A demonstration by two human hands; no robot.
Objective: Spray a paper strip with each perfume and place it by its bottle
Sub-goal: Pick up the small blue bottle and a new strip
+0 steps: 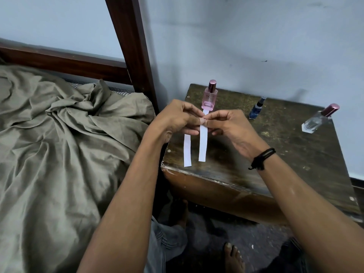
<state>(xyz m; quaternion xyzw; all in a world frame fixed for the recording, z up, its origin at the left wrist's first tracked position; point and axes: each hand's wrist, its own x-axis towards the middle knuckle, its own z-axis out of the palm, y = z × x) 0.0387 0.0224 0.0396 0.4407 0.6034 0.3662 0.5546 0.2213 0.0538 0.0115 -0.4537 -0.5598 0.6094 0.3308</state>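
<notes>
Three perfume bottles stand on a worn dark wooden table (285,154): a pink bottle (209,98) at the back left, a small blue bottle (256,110) in the middle, a clear bottle (319,120) with a pink cap at the right. My left hand (175,119) and my right hand (226,125) meet above the table in front of the pink bottle. Both pinch the top of a white paper strip (203,143) that hangs down. A second white strip (187,152) hangs from my left hand's fingers, just left of the first.
A bed with a crumpled olive sheet (59,134) lies at the left, with a dark wooden bedpost (136,50) beside the table. A blue-grey wall stands behind. Bare feet (234,257) rest on the dark floor below the table's front edge.
</notes>
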